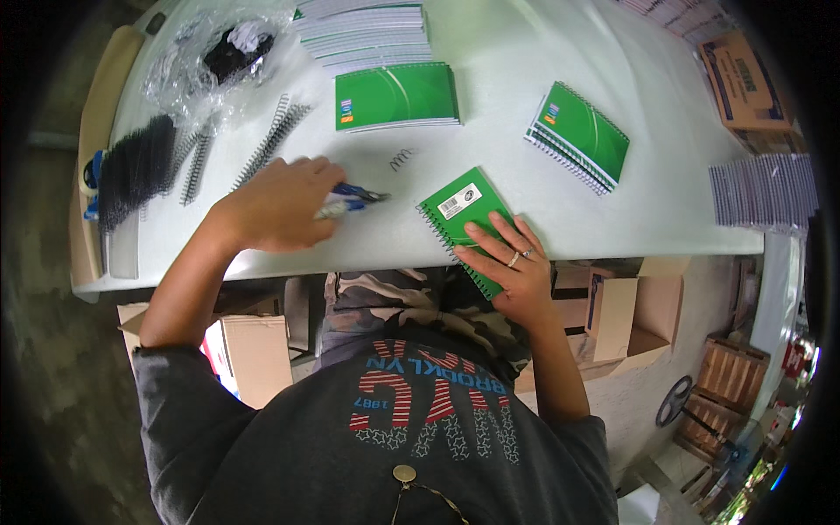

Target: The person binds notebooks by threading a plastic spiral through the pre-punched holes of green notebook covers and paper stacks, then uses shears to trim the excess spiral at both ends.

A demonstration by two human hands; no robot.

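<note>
- At the near edge of the tabletop [647, 214], a green spiral-bound notebook [457, 226] lies aslant under the right hand [519, 271], whose fingers spread across its cover; any hold beneath is hidden.
- The notebook looks light, its cover bendable and perhaps slick, its coil springy and easily bent; the plain edge, opposite the coil, seems the surest hold.
- Left of those fingers, the left hand [284, 207] curls over blue-handled pliers [357, 192]; whether its fingers grip them cannot be told.
- Just beyond the pliers sits a short coil offcut [400, 159].
- Past the left fingers lie loose black binding coils [273, 144], with a dense bunch of coils [136, 175] to their left.
- Beyond both hands, green notebooks form a stack [398, 96] and a smaller pile [582, 131]; a clear plastic bag [179, 83] lies far left.
</note>
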